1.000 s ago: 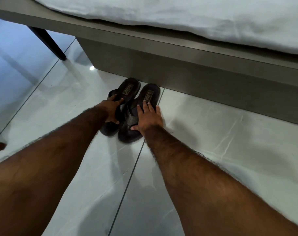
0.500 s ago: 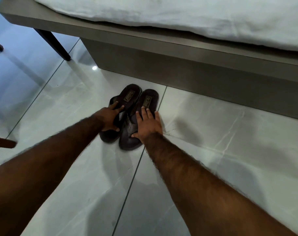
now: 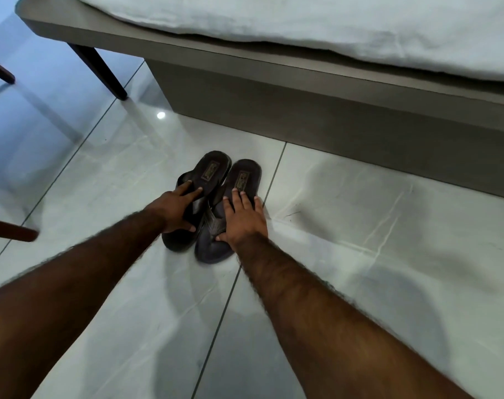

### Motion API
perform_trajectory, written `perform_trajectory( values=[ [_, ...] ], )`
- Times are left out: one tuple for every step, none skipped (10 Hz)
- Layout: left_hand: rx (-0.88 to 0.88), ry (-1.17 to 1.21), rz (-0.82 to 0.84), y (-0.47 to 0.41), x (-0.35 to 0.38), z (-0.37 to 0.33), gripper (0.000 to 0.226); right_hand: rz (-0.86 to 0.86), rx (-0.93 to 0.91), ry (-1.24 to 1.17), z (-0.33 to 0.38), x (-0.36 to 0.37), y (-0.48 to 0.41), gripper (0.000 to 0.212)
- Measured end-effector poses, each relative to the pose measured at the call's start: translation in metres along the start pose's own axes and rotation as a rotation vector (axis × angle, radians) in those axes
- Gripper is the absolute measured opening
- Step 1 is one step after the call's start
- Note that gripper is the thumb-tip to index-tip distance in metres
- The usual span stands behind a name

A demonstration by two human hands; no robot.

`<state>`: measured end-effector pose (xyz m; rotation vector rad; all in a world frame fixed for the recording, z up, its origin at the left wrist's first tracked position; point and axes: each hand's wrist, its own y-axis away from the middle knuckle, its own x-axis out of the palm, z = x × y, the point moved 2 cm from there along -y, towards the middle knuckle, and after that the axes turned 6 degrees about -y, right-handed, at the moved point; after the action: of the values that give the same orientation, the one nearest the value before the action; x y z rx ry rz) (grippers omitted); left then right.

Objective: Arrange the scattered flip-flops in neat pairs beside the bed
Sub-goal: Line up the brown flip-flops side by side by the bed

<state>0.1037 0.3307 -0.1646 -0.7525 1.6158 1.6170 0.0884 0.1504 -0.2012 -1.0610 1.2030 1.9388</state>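
Left hand [image 3: 176,210]: fingers [image 3: 187,187] spread and laid flat over the strap of the left flip-flop [image 3: 200,197], thumb pressed along its inner edge; a resting touch, not a closed grasp. Right hand [image 3: 243,217]: fingers [image 3: 243,198] slightly apart and extended forward, palm down on the strap of the right flip-flop [image 3: 230,214], thumb tucked at the strap's near side. Both flip-flops: dark brown, lying side by side and touching on the glossy floor tiles [image 3: 360,240], heels beyond the fingertips and pointed at the bed base [image 3: 302,110], toes nearest the wrists. Each heel carries a small label just past the fingertips; its lettering is too small to read. The straps are mostly covered by the hands. Bed: grey frame with white bedding [image 3: 331,24] above, cut off at the top and right edges. One dark bed leg [image 3: 101,70] stands well to the left of the left fingers. Two reddish-brown wooden pieces enter at the left edge, cut off, identity unclear.
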Motion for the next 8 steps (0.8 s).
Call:
perform_trajectory(
  values=[
    [-0.002,-0.008,0.003,-0.001,0.000,0.000,0.118,-0.008,-0.004,0.001,-0.001,-0.001,-0.001,0.107],
    [-0.001,-0.014,0.003,-0.001,-0.001,-0.001,0.118,-0.009,-0.001,-0.003,-0.001,-0.001,-0.002,0.108],
    [-0.003,-0.014,0.002,0.001,-0.002,-0.002,0.118,-0.017,0.002,-0.002,-0.001,-0.001,-0.001,0.108],
    [-0.008,-0.017,0.004,0.002,-0.003,-0.004,0.118,-0.014,0.011,0.000,0.000,0.000,-0.001,0.108],
    [-0.014,-0.014,0.010,0.003,-0.004,-0.005,0.119,-0.012,0.013,0.002,0.000,0.001,-0.002,0.108],
    [-0.017,-0.026,0.013,0.004,-0.005,-0.007,0.119,-0.017,0.017,0.001,0.001,0.001,-0.002,0.108],
    [-0.020,-0.033,0.009,0.003,-0.004,-0.009,0.118,-0.002,0.018,-0.005,0.001,-0.001,0.000,0.108],
    [0.021,-0.063,-0.020,-0.001,-0.003,-0.011,0.120,0.009,0.031,-0.050,0.000,-0.003,0.002,0.107]
  ],
)
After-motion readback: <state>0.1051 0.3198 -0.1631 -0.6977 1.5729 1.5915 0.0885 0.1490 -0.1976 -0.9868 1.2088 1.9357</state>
